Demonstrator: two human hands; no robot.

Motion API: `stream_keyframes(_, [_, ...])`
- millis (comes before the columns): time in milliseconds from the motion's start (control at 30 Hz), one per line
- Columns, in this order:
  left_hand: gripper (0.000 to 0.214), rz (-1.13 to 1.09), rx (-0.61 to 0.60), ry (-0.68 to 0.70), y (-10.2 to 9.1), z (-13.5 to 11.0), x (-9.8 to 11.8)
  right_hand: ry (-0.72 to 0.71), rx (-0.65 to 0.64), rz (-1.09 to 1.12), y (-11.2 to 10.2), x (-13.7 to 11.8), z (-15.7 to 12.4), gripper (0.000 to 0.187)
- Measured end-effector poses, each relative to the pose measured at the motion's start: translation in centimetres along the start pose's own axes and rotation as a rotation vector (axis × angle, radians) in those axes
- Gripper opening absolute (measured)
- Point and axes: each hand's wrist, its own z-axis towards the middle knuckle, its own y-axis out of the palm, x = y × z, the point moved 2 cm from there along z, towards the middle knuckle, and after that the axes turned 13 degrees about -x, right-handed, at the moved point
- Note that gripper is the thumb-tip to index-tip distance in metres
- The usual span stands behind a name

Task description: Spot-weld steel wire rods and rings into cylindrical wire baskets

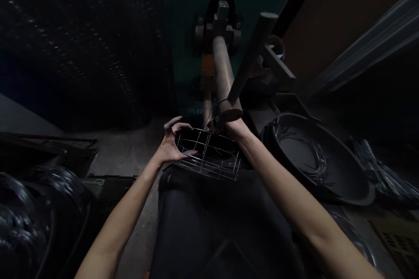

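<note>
A round wire cage (pixel 209 154) with a metal rim sits in front of me under a press machine's thick cylinder (pixel 224 79). My left hand (pixel 173 141) curls round the cage's left rim, fingers bent and thumb along its side. My right hand (pixel 225 127) reaches to the far rim just below the cylinder's foot; its fingers are mostly hidden behind the cage and cylinder, pressed at the wire.
A large dark basin (pixel 322 161) holding wire pieces lies at the right. More wire bundles (pixel 379 170) lie beyond it. Coils of dark wire (pixel 29 218) fill the lower left. A slanted lever (pixel 252 59) rises right of the cylinder. The scene is dim.
</note>
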Motion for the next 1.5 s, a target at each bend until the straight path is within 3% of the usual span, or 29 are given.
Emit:
stream_keyframes(267, [0.105, -0.019, -0.04, 0.052, -0.7, 0.5, -0.1, 0.01, -0.003, 0.108, 0.4, 0.1, 0.0, 0.016])
stream_keyframes(467, [0.104, 0.058, -0.093, 0.052, -0.6, 0.3, 0.0, 0.071, -0.028, 0.055, -0.7, -2.5, 0.2, 0.016])
stream_keyframes(567, [0.101, 0.141, -0.09, 0.133, 0.5, -0.9, 0.8, 0.13, 0.003, 0.017, -1.5, -3.7, -1.0, 0.016])
stream_keyframes(700, [0.087, 0.284, -0.078, 0.2, 4.0, -2.8, 3.9, 0.181, 0.01, -0.17, -2.8, -3.9, -5.7, 0.007])
stream_keyframes(767, [0.07, 0.427, -0.125, 0.21, 6.6, -3.7, 6.7, 0.185, 0.046, -0.407, -3.6, -3.9, -9.1, 0.022])
stream_keyframes(867, [0.051, 0.563, -0.224, 0.333, 10.1, -5.2, 11.6, 0.244, 0.123, -0.807, -5.0, -4.3, -14.4, 0.049])
stream_keyframes(967, [0.039, 0.575, -0.212, 0.349, 10.9, -7.6, 14.4, 0.291, 0.205, -1.001, -6.8, -5.1, -19.1, 0.052])
stream_keyframes(1033, [0.027, 0.607, -0.071, 0.1, 9.4, -9.6, 13.8, 0.286, 0.283, -1.03, -8.5, -5.5, -22.0, 0.045])
stream_keyframes(1100, [0.021, 0.668, 0.123, -0.296, 7.2, -11.6, 11.5, 0.279, 0.355, -1.01, -10.5, -5.3, -24.7, 0.037])
stream_keyframes(1167, [0.025, 0.725, 0.185, -0.59, 5.6, -13.1, 8.6, 0.253, 0.4, -0.956, -12.3, -4.6, -26.9, 0.029])
stream_keyframes(1200, [0.027, 0.749, 0.116, -0.671, 5.2, -13.4, 7.2, 0.233, 0.411, -0.92, -13.0, -4.1, -27.7, 0.026])
stream_keyframes(1300, [0.037, 0.788, -0.38, -0.745, 6.2, -13.0, 3.5, 0.173, 0.408, -0.829, -13.9, -2.9, -29.3, 0.021])
stream_keyframes(1367, [0.033, 0.795, -0.617, -0.742, 7.3, -12.7, 2.1, 0.121, 0.365, -0.822, -13.5, -2.5, -29.6, 0.022])
stream_keyframes(1433, [0.023, 0.802, -0.671, -0.73, 7.9, -12.7, 1.3, 0.065, 0.306, -0.862, -12.7, -2.7, -29.5, 0.026])
stream_keyframes(1500, [0.026, 0.82, -0.65, -0.722, 7.6, -13.3, 0.9, 0.029, 0.249, -0.912, -11.8, -3.2, -29.2, 0.028])
